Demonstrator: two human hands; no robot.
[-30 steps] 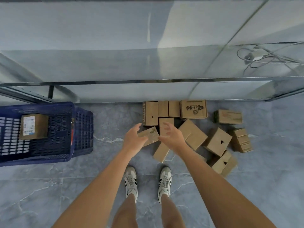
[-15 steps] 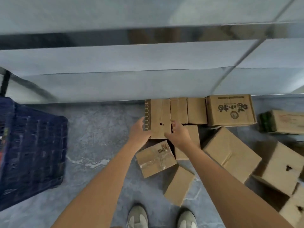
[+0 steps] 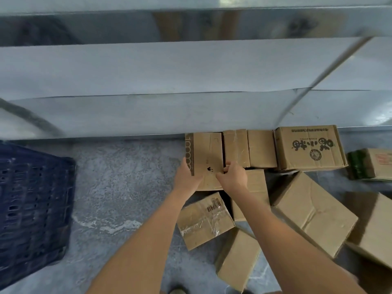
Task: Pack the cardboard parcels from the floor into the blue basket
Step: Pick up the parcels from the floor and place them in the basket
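Plain brown parcel (image 3: 206, 158), centre frame, dark-printed left edge, gripped between left hand (image 3: 187, 177) and right hand (image 3: 232, 177), fingers curled.

Blue basket (image 3: 31, 209) cut by left edge; its inside unseen.

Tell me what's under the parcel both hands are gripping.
The gripped parcel overlaps a dark gap and the barcode parcel's far edge. Whatever lies directly beneath is covered.
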